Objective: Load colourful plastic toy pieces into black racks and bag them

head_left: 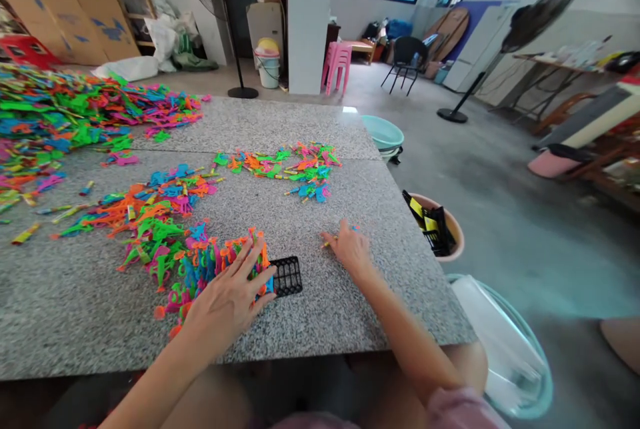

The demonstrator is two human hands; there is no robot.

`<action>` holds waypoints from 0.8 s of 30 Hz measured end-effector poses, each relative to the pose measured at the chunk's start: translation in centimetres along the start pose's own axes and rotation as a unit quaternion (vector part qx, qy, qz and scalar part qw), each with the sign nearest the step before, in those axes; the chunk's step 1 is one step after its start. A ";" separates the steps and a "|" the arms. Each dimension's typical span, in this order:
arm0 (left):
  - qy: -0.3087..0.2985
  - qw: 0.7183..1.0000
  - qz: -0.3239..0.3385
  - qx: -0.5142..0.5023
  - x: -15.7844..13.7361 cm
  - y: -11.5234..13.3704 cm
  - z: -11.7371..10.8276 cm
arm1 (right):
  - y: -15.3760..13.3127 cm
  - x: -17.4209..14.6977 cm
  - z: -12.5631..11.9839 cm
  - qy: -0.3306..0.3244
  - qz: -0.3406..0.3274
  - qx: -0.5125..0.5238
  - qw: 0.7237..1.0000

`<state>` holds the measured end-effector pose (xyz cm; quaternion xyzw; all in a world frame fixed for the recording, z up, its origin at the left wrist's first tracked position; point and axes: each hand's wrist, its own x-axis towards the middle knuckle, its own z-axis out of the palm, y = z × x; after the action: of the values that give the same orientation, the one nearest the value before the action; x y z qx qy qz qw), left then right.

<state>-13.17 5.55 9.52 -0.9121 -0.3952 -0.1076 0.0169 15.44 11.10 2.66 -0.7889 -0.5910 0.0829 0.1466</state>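
Observation:
My left hand [233,292] lies with fingers spread over a packed row of small colourful plastic toys [197,272], at its right end. These toys are orange, green, blue and pink, several with round orange ends. Beside my left fingertips, a black plastic grid rack [289,277] sticks out from the row, its cells bare at this end. To the right, my right hand [351,249] is low at the table surface, its fingers closed around a small toy with a yellow tip [327,243]; most of it is hidden by the hand.
Loose toys [160,209] spread left of the row, a smaller cluster [300,165] lies ahead, and a large heap [75,112] covers the far left. Past the right edge of the granite table [400,295] stand a tub of black racks [453,229] and a teal basin [543,382].

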 end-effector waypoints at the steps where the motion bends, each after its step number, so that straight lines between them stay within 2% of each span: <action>1: 0.001 1.000 -0.001 0.000 0.1 0.0 0.0 | -0.5 0.3 0.0 -0.020 0.023 -0.017 0.999; 4: -0.004 1.000 -0.004 -0.002 0.2 0.1 -0.2 | 0.1 0.4 -0.5 -0.060 0.060 -0.035 0.996; 11: 0.017 1.000 0.005 -0.012 0.1 -0.1 0.0 | 7.6 -4.5 -1.6 -0.053 0.070 0.019 0.996; 17: 0.015 1.000 -0.001 -0.020 0.0 -0.2 -0.1 | 8.9 -4.6 -3.0 -0.064 0.084 -0.002 0.994; 19: 0.009 1.000 -0.001 -0.012 0.1 0.0 -0.4 | 9.2 -4.3 -3.9 -0.066 0.102 0.053 0.991; 20: 0.006 1.000 -0.001 -0.009 0.1 0.1 -0.5 | 9.4 -4.3 -4.2 -0.069 0.105 0.112 0.986; 22: 0.003 1.000 -0.001 -0.003 0.2 0.3 -0.7 | 9.7 -4.7 -4.4 -0.087 0.090 0.259 0.958; 24: 0.002 1.000 -0.004 0.002 0.3 0.4 -0.8 | 9.4 -5.2 -3.8 -0.115 0.057 0.364 0.922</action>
<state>-12.86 5.41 10.41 -0.9103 -0.3988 -0.1092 0.0192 23.63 3.19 2.90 -0.6986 -0.4868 0.3911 0.3494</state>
